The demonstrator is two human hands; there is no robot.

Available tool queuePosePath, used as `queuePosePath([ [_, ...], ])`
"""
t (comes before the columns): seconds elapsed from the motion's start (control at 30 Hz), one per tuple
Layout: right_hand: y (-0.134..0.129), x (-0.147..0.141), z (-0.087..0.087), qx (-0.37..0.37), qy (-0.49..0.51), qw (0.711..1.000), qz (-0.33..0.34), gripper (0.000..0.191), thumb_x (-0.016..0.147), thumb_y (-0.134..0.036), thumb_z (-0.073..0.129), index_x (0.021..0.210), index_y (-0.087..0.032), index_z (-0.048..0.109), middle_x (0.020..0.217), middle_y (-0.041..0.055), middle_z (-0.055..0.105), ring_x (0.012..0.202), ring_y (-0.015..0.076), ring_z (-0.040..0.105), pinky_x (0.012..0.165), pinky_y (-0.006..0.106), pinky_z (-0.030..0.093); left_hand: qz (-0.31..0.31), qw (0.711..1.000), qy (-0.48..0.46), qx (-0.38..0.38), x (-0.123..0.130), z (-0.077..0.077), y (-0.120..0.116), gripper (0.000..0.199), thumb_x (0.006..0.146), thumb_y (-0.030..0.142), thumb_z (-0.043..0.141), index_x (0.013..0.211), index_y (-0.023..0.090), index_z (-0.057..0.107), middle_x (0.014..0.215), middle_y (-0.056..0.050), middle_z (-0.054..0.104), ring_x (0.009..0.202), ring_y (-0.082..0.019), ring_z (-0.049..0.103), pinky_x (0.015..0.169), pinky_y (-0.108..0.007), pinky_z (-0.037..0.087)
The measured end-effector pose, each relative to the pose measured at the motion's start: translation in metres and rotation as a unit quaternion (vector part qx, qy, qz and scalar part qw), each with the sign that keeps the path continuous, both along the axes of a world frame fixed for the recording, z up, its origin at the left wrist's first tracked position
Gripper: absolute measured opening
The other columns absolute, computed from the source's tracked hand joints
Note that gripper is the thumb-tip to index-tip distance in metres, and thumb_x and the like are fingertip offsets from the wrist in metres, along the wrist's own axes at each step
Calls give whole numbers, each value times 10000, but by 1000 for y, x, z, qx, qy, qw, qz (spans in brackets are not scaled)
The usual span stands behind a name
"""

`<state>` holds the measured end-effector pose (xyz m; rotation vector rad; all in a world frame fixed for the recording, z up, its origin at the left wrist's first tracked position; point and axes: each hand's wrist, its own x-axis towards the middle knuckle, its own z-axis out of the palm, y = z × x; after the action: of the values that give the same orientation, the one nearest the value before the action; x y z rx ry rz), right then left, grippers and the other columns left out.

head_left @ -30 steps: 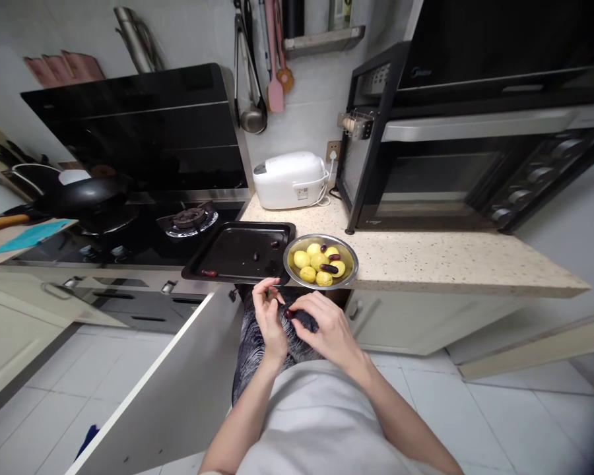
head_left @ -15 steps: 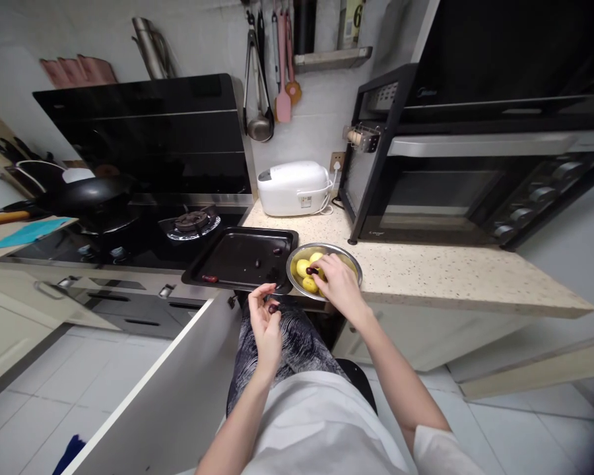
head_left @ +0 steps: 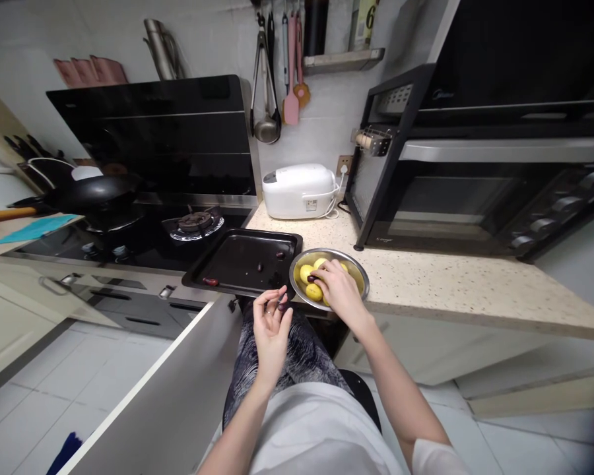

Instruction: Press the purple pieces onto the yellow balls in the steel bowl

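My right hand (head_left: 339,287) reaches into a metal bowl (head_left: 364,274) of several rounded yellow fruits (head_left: 313,291). Its thumb and fingers are closed around a small dark oval fruit (head_left: 311,279), just above the yellow ones. Left of the bowl, my left hand (head_left: 271,323) is held palm up over my lap, near the tray's front edge. Its fingers are loosely curled, and a small dark fruit (head_left: 282,307) shows by the fingertips and thumb. On the black baking tray (head_left: 232,260) lie two dark oval fruits (head_left: 260,266) and a longer reddish one (head_left: 210,282).
A white rice cooker (head_left: 299,191) stands behind the tray and bowl. An oven (head_left: 455,204) sits on the counter (head_left: 440,284) at the right. To the left are a gas burner (head_left: 195,223) and a black wok (head_left: 96,194). A cabinet door (head_left: 153,389) stands open beside my legs.
My right hand has lowered slightly into the bowl with the dark fruit. My left hand has shifted a little right, its fingers spreading somewhat. The whole view has shifted slightly.
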<state>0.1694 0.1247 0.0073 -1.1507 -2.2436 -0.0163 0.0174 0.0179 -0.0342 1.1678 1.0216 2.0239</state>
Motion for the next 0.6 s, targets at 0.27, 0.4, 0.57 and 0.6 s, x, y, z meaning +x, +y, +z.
queuePosePath([
  [0.27,-15,11,6,-7,87,996,10,275,991,-149,504,1060,-216,761,1046,104,716,1009,294,599,881,472,522,-16,999,47,-7,8,4,-5,183,891,297,785,971,193,657,1055,-77,712,1145,-237,719,1015,-370,590],
  [0.4,-50,18,5,27,197,980,26,238,1025,-191,510,1039,-238,744,1019,80,735,1016,266,631,915,446,519,18,996,89,-13,11,1,-6,138,865,252,809,944,189,715,962,-53,725,934,-168,708,891,-280,591],
  [0.57,-83,22,-13,83,251,964,37,199,1002,-127,570,1046,-230,735,959,50,750,937,216,650,875,397,528,-17,997,72,-11,10,5,-3,129,865,233,800,956,188,720,980,-55,723,946,-169,705,862,-263,599],
  [0.6,-85,23,-17,95,256,961,32,202,993,-111,579,1049,-227,735,958,49,754,931,214,651,864,392,530,-15,997,71,-6,8,9,1,132,868,227,794,970,191,719,990,-53,719,959,-167,704,874,-264,601],
])
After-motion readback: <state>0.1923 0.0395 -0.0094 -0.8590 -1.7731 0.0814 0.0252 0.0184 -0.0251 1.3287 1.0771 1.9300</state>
